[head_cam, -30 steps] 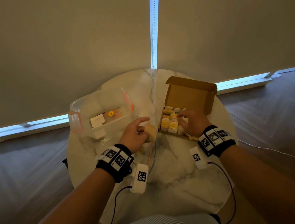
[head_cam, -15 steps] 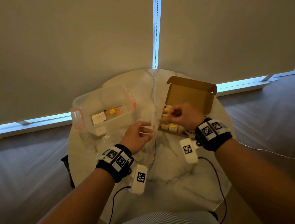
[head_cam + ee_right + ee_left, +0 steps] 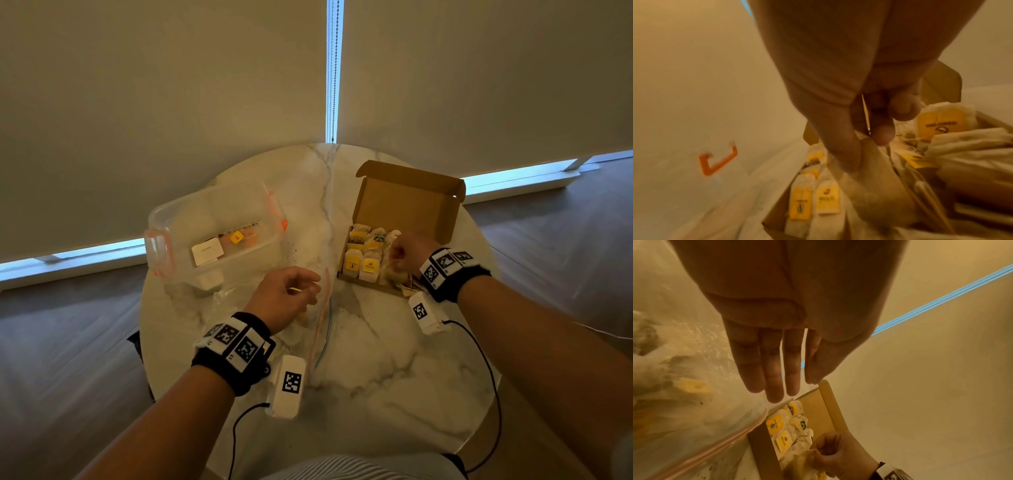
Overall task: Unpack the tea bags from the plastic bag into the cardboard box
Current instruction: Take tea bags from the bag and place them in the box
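Nearest the person, the left hand (image 3: pixel 284 296) hovers over the clear plastic bag (image 3: pixel 317 329), which lies flat on the marble bench (image 3: pixel 376 370) with its pink zip strip pointing away from the body. In the left wrist view its fingers (image 3: pixel 772 369) are straight and together, released, holding nothing. A second ago this hand held a tea bag just beside the box; half a second ago it was already empty and open. So the tea bag has passed to the other hand.

A little farther on, the right hand (image 3: pixel 406 251) has swung back from the left edge of the cardboard box (image 3: pixel 407 202) to its right side. Its fingers (image 3: pixel 882 134) are curled and pinch a pale tea bag (image 3: pixel 865 170) at its top, lowering it among the tea bags (image 3: pixel 363 253) already packed in rows. The yellow tags face up, and the lid stands open behind.

Judging by this, one more tea bag is about to land, and the left hand is free to fetch the next. Through the film of the plastic bag a yellow tag (image 3: pixel 694 387) still shows, so some remain.

Farther left stands a clear storage tub (image 3: pixel 219 222) with orange clips.
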Action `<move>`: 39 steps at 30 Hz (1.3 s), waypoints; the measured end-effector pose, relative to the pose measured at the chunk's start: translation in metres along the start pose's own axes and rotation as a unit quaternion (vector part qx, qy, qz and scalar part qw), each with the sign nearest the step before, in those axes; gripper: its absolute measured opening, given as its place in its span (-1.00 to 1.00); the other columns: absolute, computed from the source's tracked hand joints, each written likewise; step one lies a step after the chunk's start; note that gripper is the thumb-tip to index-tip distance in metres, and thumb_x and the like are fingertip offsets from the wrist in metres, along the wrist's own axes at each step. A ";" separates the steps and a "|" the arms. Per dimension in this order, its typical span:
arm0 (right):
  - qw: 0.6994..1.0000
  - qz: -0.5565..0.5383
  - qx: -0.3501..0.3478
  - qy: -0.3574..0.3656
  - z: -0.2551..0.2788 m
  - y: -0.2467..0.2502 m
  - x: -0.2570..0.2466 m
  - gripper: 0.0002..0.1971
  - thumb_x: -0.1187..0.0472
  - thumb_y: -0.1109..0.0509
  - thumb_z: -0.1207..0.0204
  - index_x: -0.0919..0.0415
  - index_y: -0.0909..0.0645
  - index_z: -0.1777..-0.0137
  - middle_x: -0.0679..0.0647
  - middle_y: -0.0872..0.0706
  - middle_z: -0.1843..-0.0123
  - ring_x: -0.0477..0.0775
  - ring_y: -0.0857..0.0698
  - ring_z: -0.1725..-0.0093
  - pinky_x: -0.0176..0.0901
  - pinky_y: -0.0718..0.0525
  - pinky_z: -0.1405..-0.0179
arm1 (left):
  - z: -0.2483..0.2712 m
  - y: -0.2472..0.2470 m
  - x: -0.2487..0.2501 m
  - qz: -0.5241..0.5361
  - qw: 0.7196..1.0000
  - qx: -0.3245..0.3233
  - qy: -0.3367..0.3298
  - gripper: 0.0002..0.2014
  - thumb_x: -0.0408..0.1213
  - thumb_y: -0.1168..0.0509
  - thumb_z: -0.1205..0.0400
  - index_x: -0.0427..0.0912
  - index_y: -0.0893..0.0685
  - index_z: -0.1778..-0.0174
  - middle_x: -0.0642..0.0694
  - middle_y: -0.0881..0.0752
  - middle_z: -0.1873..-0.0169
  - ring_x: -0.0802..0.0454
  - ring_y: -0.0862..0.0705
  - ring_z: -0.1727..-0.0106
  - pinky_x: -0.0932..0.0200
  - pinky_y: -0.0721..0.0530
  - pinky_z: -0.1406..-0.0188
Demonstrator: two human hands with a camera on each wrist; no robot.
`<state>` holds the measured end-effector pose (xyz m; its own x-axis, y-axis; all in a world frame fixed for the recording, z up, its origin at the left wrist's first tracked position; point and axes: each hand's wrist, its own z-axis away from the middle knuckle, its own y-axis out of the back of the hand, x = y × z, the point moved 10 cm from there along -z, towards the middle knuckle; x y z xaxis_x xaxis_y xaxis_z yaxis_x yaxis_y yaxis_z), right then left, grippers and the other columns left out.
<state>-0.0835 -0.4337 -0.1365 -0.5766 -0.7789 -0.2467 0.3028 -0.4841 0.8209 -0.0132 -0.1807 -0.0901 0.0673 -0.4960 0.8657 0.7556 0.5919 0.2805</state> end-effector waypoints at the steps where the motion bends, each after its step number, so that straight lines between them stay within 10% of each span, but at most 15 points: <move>1: 1.000 0.015 0.000 -0.005 -0.002 -0.002 0.002 -0.87 0.22 -0.47 -0.49 0.13 -0.70 -0.03 0.07 -0.71 -0.04 0.08 -0.66 0.00 -0.09 -0.70 -0.03 | 0.000 0.000 0.000 -0.001 1.000 -0.001 0.001 -0.85 -0.40 -0.37 -0.64 -0.05 -0.72 0.01 -0.16 -0.81 0.11 -0.13 -0.81 0.06 -0.18 -0.78 -0.02; 13: 0.999 0.042 -0.021 -0.028 -0.004 -0.008 0.014 -0.91 0.23 -0.54 -0.44 0.12 -0.75 0.07 0.07 -0.74 -0.03 0.08 -0.69 -0.03 -0.13 -0.70 -0.03 | 0.002 0.034 0.000 0.010 0.998 0.056 -0.001 -0.88 -0.40 -0.40 -0.62 -0.14 -0.77 -0.02 -0.22 -0.81 0.11 -0.11 -0.82 0.13 -0.05 -0.78 0.12; 21: 0.997 0.026 0.071 -0.017 0.006 0.004 -0.002 -0.63 0.15 -0.50 -0.46 0.02 -0.58 -0.26 0.06 -0.63 -0.19 0.14 -0.63 -0.14 0.05 -0.66 -0.13 | 0.016 0.088 -0.030 -0.019 0.984 0.174 0.022 -0.88 -0.39 -0.41 -0.60 -0.06 -0.77 0.10 -0.09 -0.78 0.22 0.00 -0.74 0.24 0.11 -0.72 0.17; 24: 0.994 -0.008 0.093 0.063 0.026 0.002 -0.052 -0.86 0.07 -0.37 -0.57 0.10 -0.68 0.00 0.08 -0.69 0.07 0.10 -0.63 0.06 -0.06 -0.60 0.09 | 0.027 0.113 -0.046 -0.076 0.967 0.238 0.048 -0.87 -0.36 -0.39 -0.60 -0.02 -0.76 0.11 -0.01 -0.77 0.11 0.13 -0.68 0.17 0.14 -0.62 0.03; 27: 0.994 -0.013 0.053 0.091 0.037 -0.026 -0.090 -0.49 -0.07 -0.25 -0.65 0.19 -0.46 0.50 0.14 -0.50 0.49 0.06 -0.45 0.46 -0.12 -0.35 0.44 | 0.039 0.129 -0.057 -0.149 0.948 0.269 0.083 -0.90 -0.28 -0.39 -0.59 0.00 -0.76 0.06 -0.01 -0.72 -0.01 0.06 -0.65 -0.01 0.17 -0.49 0.00; 30: 0.994 -0.103 0.030 0.005 0.029 -0.055 -0.093 -0.39 -0.22 -0.22 -0.61 0.17 -0.35 0.57 0.10 -0.42 0.58 0.07 -0.42 0.55 -0.13 -0.34 0.53 | 0.041 0.132 -0.068 -0.177 0.946 0.260 0.084 -0.85 -0.25 -0.40 -0.59 -0.05 -0.74 -0.05 -0.07 -0.63 -0.16 -0.03 -0.58 -0.24 0.18 -0.42 -0.19; 34: 0.942 -0.321 -0.031 -0.093 0.024 -0.086 -0.091 -0.60 -0.06 -0.43 -0.54 0.29 -0.72 0.33 0.15 -0.80 0.34 0.05 -0.71 0.43 -0.13 -0.71 0.34 | 0.039 0.111 -0.085 -0.167 0.967 0.169 0.091 -0.71 -0.22 -0.36 -0.65 -0.03 -0.68 -0.30 -0.07 -0.62 -0.33 -0.07 -0.59 -0.33 0.22 -0.44 -0.19; 39: 0.898 -0.437 0.032 -0.033 0.030 -0.059 -0.098 -0.83 0.25 -0.50 -0.52 0.39 -0.70 0.14 0.05 -0.70 0.47 -0.22 -0.56 0.66 -0.42 -0.54 0.60 | 0.051 0.109 -0.099 -0.199 0.960 0.157 0.119 -0.76 -0.20 -0.36 -0.64 -0.04 -0.77 -0.22 -0.10 -0.76 -0.17 -0.01 -0.69 -0.19 0.17 -0.56 -0.19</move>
<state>-0.0678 -0.3172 -0.1454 -0.6172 -0.0857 -0.7822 -0.3308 -0.8737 0.3567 0.0293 -0.0351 -0.1240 -0.0109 -0.8311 0.5560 0.5208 0.4699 0.7127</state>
